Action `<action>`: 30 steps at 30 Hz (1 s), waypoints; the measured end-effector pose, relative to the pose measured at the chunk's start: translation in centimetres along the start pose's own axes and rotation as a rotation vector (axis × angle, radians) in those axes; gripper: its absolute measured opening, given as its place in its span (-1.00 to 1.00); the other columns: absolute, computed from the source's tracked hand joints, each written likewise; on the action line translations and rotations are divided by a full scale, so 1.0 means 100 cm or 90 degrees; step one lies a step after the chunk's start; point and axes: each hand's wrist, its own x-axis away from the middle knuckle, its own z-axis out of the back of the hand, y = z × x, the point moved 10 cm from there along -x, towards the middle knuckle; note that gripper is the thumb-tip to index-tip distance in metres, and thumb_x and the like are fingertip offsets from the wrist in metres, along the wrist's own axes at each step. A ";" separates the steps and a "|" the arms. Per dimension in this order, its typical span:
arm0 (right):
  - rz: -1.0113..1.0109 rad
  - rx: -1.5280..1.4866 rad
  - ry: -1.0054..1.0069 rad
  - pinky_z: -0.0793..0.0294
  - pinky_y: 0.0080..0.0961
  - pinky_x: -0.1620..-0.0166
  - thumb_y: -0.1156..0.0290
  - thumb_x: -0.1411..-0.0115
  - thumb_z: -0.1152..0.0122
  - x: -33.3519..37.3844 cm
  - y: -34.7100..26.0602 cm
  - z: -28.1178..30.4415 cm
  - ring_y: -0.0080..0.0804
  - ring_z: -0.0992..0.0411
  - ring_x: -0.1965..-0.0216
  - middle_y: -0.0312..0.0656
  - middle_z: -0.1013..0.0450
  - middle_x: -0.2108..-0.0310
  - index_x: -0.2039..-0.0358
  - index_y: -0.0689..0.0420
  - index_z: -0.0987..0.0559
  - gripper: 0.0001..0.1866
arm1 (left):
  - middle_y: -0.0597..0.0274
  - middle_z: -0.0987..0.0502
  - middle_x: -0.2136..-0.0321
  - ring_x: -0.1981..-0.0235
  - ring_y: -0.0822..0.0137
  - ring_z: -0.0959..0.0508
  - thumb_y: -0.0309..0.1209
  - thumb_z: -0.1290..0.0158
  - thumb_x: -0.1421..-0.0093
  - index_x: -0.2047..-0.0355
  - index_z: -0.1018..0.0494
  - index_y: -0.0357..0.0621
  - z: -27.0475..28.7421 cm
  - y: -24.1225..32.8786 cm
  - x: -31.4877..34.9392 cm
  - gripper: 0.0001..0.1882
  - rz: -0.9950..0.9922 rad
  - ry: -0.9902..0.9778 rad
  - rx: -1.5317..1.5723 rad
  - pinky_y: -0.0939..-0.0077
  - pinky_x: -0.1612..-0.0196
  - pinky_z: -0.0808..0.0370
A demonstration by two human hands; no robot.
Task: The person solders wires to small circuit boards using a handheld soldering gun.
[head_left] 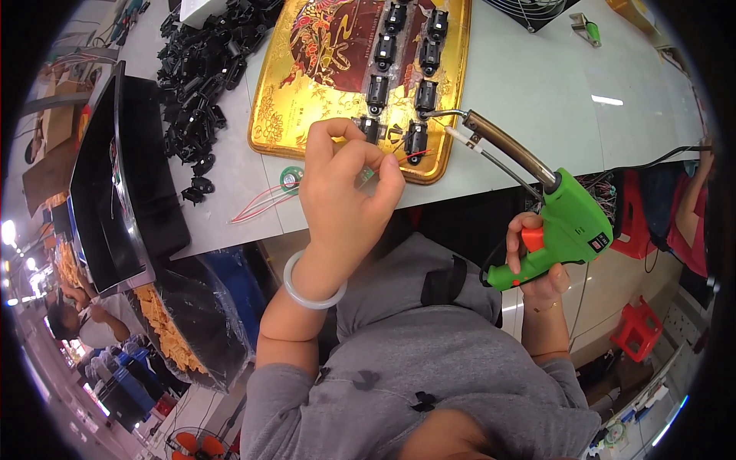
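Observation:
My right hand [529, 249] grips a green soldering gun [575, 218], one finger by its orange trigger. The gun's bent metal tip [445, 113] reaches the right row of small black housings [425, 96] on a gold tray [268, 126]. My left hand [341, 188] is closed in a pinch over the tray's near edge. Thin red wires [418, 156] run from its fingertips towards the nearest housing [416, 136]. Part of a small green board [367, 176] shows between the fingers. A round green part [291, 179] with red and white wires lies left of this hand.
A heap of loose black housings [192, 100] covers the table's left side. Beside it stands a black bin [146, 169]. Green-handled pliers [590, 31] lie at the far right. A red stool [639, 328] stands on the floor at right. Another person sits at far left.

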 end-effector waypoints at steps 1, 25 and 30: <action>0.000 -0.001 -0.001 -0.32 -0.74 0.56 -0.16 0.06 -0.10 0.000 0.000 0.000 -0.46 -0.28 0.37 -0.02 -0.29 0.27 0.13 0.30 -0.34 -0.26 | 0.21 -0.33 0.45 0.57 0.33 -0.39 -0.54 -0.11 0.19 0.66 -0.39 -0.20 0.000 0.000 0.000 -0.91 -0.001 0.002 0.003 0.51 0.56 -0.31; 0.023 -0.001 0.029 -0.20 -0.69 0.59 -0.22 -0.04 0.07 0.001 -0.004 -0.006 -0.53 -0.15 0.60 -0.22 -0.19 0.55 0.48 0.20 -0.29 -0.40 | 0.20 -0.33 0.45 0.57 0.34 -0.39 -0.54 -0.12 0.20 0.66 -0.40 -0.20 0.001 0.001 0.000 -0.91 -0.007 0.002 0.004 0.53 0.57 -0.31; 0.008 0.009 0.032 -0.20 -0.68 0.59 -0.21 -0.05 0.07 0.000 -0.001 -0.006 -0.52 -0.16 0.60 -0.21 -0.20 0.56 0.49 0.20 -0.29 -0.40 | 0.19 -0.33 0.45 0.58 0.34 -0.38 -0.55 -0.12 0.20 0.66 -0.40 -0.20 0.000 0.001 0.000 -0.91 -0.004 0.000 0.005 0.53 0.58 -0.31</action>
